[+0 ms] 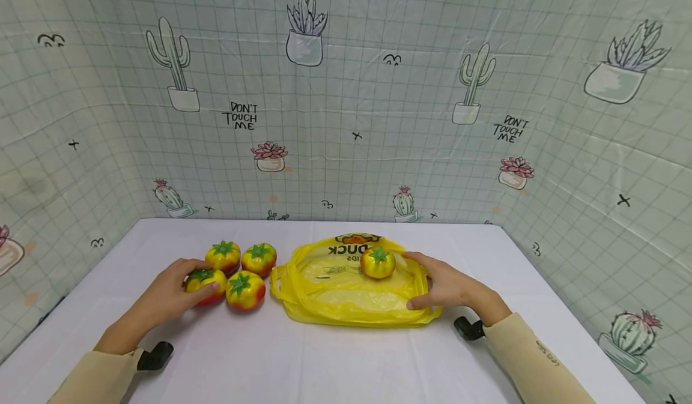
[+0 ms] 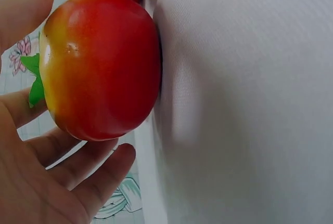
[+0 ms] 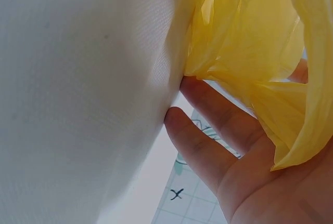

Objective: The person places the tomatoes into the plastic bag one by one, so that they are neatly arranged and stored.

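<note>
My left hand (image 1: pixel 170 285) is round a yellow-and-red toy tomato (image 2: pixel 104 68) with a green star-shaped top. Its thumb lies on the near side and its fingers on the far side, several of them spread in the left wrist view. Three more such tomatoes (image 1: pixel 245 290) sit beside it. A yellow plastic bag (image 1: pixel 346 302) lies in the middle of the table, with one tomato (image 1: pixel 378 263) on it. At the bag's right edge rests my right hand (image 1: pixel 449 281), thumb and index finger apart on the plastic. In the right wrist view, yellow plastic drapes over its palm.
A white cloth covers the table (image 1: pixel 335 362). Behind and at both sides stand walls of pale checked sheeting (image 1: pixel 357 170) printed with potted plants. A dark wrist device (image 1: pixel 155 356) sits by the left cuff, another (image 1: pixel 468 328) by the right cuff.
</note>
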A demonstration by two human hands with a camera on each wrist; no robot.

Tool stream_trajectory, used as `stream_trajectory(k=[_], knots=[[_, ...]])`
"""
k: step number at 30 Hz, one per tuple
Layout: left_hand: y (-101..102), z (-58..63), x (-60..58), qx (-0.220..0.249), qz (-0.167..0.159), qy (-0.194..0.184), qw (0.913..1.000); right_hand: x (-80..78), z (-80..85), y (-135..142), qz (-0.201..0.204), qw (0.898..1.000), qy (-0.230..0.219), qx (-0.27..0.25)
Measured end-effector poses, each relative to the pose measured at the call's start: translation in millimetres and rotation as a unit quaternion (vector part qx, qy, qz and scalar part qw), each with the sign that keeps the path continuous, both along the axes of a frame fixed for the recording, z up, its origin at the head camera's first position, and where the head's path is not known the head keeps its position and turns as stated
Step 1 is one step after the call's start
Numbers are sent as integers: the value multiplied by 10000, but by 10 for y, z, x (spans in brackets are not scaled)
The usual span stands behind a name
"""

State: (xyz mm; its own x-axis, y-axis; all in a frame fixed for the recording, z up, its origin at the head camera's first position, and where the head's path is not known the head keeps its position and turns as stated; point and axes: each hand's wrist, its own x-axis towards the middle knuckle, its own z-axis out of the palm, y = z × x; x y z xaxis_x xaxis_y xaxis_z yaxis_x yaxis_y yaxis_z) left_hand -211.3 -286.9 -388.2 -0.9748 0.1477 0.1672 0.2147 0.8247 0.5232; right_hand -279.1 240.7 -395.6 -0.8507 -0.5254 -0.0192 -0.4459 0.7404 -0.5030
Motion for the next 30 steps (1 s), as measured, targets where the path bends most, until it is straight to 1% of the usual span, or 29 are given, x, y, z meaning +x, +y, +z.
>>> stream_trajectory(k=[3, 13, 19, 25, 30], knots=[[1, -2, -1, 6, 29, -123, 9999, 2, 1, 1, 1, 10000, -10, -32], [7, -8, 19, -37, -82, -183, 9998, 28, 5, -5, -49, 10000, -69, -27], [-10, -11, 16, -61, -57, -287, 9996, 39, 3, -8, -2, 10000, -29, -30], [-19, -22, 20, -21, -117, -185, 9998, 33, 1, -3, 8, 10000, -11, 7], [-17, 3, 24, 19, -129, -125, 9998, 21, 7, 1, -16, 10000, -11, -21]])
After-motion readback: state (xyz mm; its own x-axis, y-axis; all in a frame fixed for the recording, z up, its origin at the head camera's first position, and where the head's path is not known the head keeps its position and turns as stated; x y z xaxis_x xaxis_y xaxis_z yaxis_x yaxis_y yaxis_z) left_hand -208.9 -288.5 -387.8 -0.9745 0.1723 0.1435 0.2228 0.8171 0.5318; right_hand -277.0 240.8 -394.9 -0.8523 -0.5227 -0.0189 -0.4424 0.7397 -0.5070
